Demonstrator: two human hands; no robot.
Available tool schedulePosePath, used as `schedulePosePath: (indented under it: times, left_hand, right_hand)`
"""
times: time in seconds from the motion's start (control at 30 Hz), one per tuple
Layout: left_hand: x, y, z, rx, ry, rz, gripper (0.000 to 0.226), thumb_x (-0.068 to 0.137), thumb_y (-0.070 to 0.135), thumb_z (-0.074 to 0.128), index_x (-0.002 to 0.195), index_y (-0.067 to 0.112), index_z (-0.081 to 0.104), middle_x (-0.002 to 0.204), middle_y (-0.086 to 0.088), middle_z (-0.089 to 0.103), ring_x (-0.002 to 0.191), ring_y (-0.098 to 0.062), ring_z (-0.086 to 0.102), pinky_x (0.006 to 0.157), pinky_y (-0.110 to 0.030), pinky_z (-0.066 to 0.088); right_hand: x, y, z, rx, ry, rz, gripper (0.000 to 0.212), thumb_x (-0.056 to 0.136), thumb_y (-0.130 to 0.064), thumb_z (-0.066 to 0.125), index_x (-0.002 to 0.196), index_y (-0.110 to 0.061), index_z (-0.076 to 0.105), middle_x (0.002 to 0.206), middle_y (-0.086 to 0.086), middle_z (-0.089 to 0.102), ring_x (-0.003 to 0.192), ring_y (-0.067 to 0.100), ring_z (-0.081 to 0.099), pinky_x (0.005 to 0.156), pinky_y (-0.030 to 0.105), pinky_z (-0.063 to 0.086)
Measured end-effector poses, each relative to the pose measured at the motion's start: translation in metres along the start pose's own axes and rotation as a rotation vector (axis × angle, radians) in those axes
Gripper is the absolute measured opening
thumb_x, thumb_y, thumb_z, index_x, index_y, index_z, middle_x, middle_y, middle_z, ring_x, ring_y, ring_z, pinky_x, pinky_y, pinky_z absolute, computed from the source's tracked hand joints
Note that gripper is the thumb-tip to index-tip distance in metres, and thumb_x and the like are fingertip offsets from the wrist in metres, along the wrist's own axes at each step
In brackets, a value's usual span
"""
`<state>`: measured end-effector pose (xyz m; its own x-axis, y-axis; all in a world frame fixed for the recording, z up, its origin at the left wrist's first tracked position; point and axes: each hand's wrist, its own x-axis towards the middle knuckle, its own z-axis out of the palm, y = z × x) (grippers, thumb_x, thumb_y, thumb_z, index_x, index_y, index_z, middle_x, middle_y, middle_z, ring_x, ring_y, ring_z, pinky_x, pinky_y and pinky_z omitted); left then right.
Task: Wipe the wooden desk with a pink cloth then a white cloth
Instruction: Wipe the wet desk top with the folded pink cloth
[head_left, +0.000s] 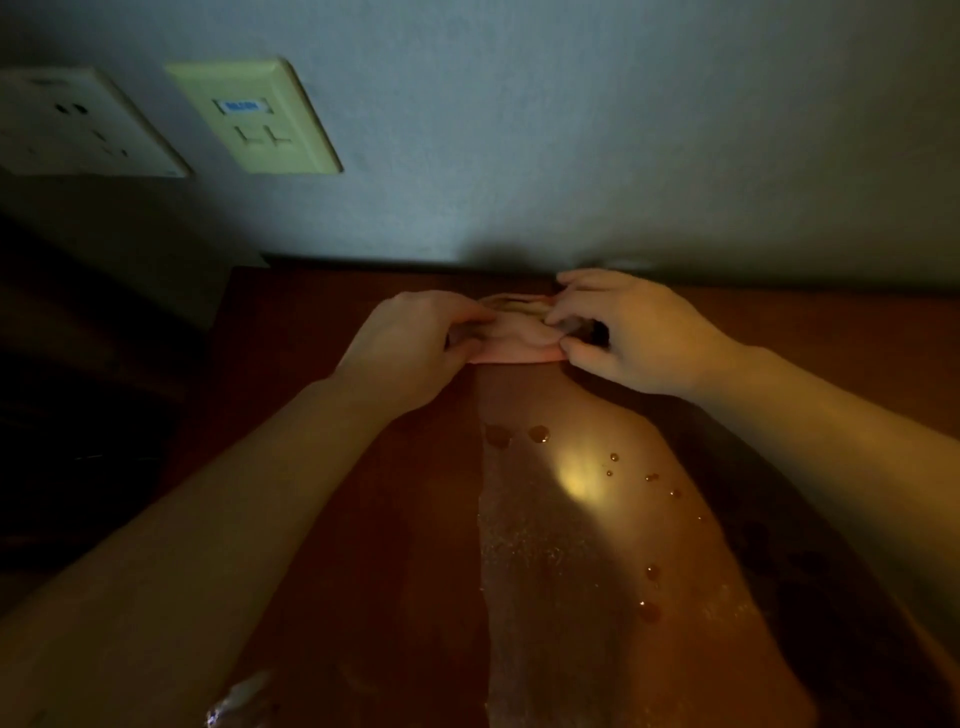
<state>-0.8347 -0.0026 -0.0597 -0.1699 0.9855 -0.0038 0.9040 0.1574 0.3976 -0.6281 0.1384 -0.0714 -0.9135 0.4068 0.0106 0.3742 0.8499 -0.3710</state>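
A folded pink cloth lies on the wooden desk near its far edge by the wall. My left hand pinches the cloth's left side with curled fingers. My right hand pinches its right side between thumb and fingertips. Most of the cloth is hidden under both hands. A wet streak and several water drops shine on the desk between my forearms. No white cloth is in view.
The grey wall rises right behind the desk. A white power socket and a yellowed data socket sit on the wall at upper left. The area left of the desk is dark.
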Motion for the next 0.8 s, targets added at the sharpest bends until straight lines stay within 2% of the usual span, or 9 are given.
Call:
schedulePosePath:
  times: [0.13,0.2,0.33,0.43,0.63,0.8]
  left_hand:
    - [-0.018,-0.005,0.005,-0.004,-0.004,0.030,0.039,0.090,0.024,0.069,0.128,0.030,0.065,0.130,0.008,0.065,0.116,-0.010,0.060,0.095,-0.018,0.037]
    - [-0.017,-0.007,0.007,-0.003,-0.003,0.040,0.038,0.090,0.023,0.070,0.127,0.030,0.066,0.128,0.007,0.066,0.114,-0.011,0.062,0.095,-0.017,0.037]
    - [0.002,-0.004,0.006,0.008,0.023,0.002,0.034,0.090,0.025,0.069,0.124,0.028,0.068,0.125,0.004,0.068,0.112,-0.015,0.063,0.096,-0.026,0.044]
    - [-0.003,-0.001,0.005,-0.009,0.011,0.011,0.035,0.090,0.024,0.069,0.125,0.028,0.068,0.123,0.004,0.069,0.110,-0.016,0.064,0.097,-0.031,0.048]
    - [-0.053,-0.001,0.013,-0.033,-0.025,0.124,0.035,0.090,0.030,0.069,0.125,0.027,0.068,0.127,0.009,0.066,0.117,-0.007,0.061,0.100,-0.032,0.048]
    - [-0.032,0.001,0.016,-0.015,0.035,0.072,0.033,0.090,0.026,0.070,0.123,0.025,0.069,0.125,0.005,0.068,0.115,-0.014,0.063,0.098,-0.030,0.046]
  right_hand:
    - [-0.016,-0.005,0.005,0.011,0.021,-0.027,0.032,0.093,-0.027,0.063,0.123,-0.019,0.069,0.121,0.000,0.066,0.112,0.016,0.060,0.091,0.032,0.052]
    - [-0.018,-0.003,0.007,0.008,0.036,-0.044,0.031,0.094,-0.025,0.062,0.123,-0.018,0.069,0.121,0.001,0.067,0.113,0.017,0.060,0.093,0.034,0.052]
    - [-0.005,-0.001,0.008,0.005,0.116,0.029,0.031,0.095,-0.018,0.063,0.126,-0.016,0.068,0.133,0.004,0.063,0.122,0.021,0.058,0.102,0.040,0.049]
    - [-0.010,-0.005,0.009,0.003,0.135,0.056,0.030,0.094,-0.017,0.065,0.124,-0.015,0.069,0.128,0.005,0.066,0.120,0.023,0.060,0.101,0.043,0.050]
    - [-0.056,-0.026,0.017,0.037,0.068,-0.025,0.028,0.094,-0.022,0.063,0.121,-0.018,0.070,0.118,0.000,0.069,0.111,0.017,0.061,0.094,0.032,0.052]
    - [-0.035,-0.019,0.019,0.031,0.142,0.052,0.027,0.094,-0.015,0.064,0.120,-0.015,0.070,0.119,0.003,0.069,0.110,0.021,0.061,0.093,0.033,0.050]
